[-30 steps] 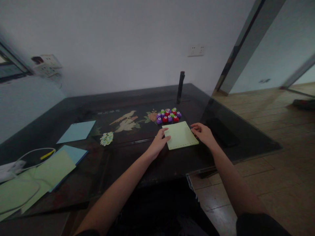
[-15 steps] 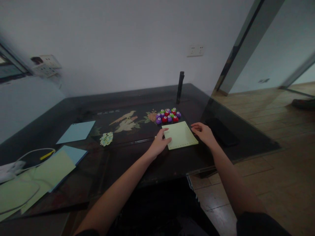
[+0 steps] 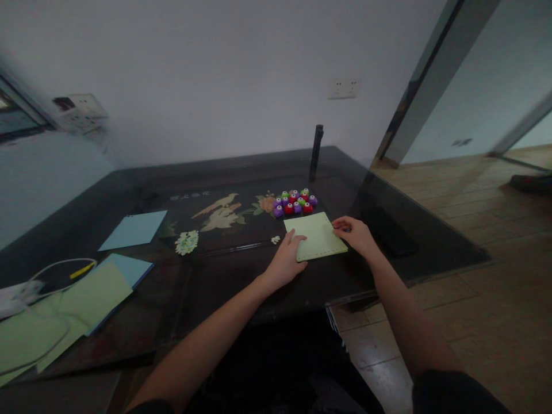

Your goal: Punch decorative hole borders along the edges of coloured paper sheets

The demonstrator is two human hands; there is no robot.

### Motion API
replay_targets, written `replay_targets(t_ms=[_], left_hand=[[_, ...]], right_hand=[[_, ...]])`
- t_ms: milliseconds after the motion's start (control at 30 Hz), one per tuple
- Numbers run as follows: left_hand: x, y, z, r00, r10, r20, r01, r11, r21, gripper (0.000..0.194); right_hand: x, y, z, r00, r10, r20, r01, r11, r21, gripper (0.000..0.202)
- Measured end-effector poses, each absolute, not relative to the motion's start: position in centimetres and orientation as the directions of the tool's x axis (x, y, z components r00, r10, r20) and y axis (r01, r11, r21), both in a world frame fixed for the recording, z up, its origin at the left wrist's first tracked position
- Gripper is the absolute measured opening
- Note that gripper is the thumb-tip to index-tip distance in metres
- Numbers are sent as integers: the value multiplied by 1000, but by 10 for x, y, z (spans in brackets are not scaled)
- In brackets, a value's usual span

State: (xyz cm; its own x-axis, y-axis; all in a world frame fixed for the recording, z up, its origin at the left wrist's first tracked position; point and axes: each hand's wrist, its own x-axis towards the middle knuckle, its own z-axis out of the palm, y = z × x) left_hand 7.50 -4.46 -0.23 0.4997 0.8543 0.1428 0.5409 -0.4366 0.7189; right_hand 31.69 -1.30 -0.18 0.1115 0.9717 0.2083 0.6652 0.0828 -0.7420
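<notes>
A pale yellow-green square of paper (image 3: 319,238), seemingly more than one sheet, lies on the dark table with a row of small marks along its near and right edges. My left hand (image 3: 285,257) holds its left side, fingers on top and thumb at the near left corner. At the right edge, my right hand (image 3: 351,233) has its thumb and fingers closed together, touching the paper; what is pinched there is too small to tell. A few tiny pale pieces (image 3: 275,240) lie just left of the paper.
Behind the paper stand several purple, red and green bottles with white tops (image 3: 295,202). A black upright post (image 3: 316,152) rises farther back. A dark flat object (image 3: 388,230) lies right. Leftward are a pile of pale pieces (image 3: 187,242), blue sheets (image 3: 135,231), yellow sheets (image 3: 95,299) and a white cable (image 3: 56,263).
My left hand has shifted nearer the paper's front left corner, uncovering the tiny pale pieces. My right fingertips have moved slightly left, onto the paper's right edge.
</notes>
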Motion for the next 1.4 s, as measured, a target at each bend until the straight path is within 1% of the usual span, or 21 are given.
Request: replay_targets(t_ms=[167, 433, 833, 967, 1067, 1133, 1233, 1300, 1400], left_hand=[[74, -42, -8, 490, 856, 165, 551, -451, 702, 54], [75, -44, -5, 490, 856, 165, 543, -448, 710, 52], [73, -42, -6, 498, 854, 148, 562, -448, 695, 53], [73, -43, -4, 499, 853, 156, 552, -451, 701, 52], [73, -44, -3, 491, 859, 144, 554, -436, 709, 50], [74, -44, -3, 489, 861, 141, 558, -433, 708, 49], [73, -44, -5, 489, 859, 152, 559, -442, 702, 48], [73, -43, -6, 489, 858, 155, 559, -445, 699, 46], [73, -42, -6, 495, 856, 151, 565, -449, 693, 44]], right_hand=[[318, -12, -5, 90, 979, 183, 671, 76, -738, 23], [324, -7, -12, 25, 980, 199, 686, 128, -717, 27], [328, -6, -18, -6, 979, 203, 673, 155, -724, 27], [328, -5, -17, 7, 976, 218, 688, 154, -709, 24], [326, 4, -13, 19, 961, 277, 738, 173, -652, 19], [323, 15, -9, -14, 951, 309, 782, 203, -589, 18], [317, 40, -6, -80, 950, 301, 838, 228, -497, 19], [313, 57, -8, -83, 954, 287, 870, 210, -446, 15], [308, 74, -17, -70, 944, 323, 897, 201, -393, 16]])
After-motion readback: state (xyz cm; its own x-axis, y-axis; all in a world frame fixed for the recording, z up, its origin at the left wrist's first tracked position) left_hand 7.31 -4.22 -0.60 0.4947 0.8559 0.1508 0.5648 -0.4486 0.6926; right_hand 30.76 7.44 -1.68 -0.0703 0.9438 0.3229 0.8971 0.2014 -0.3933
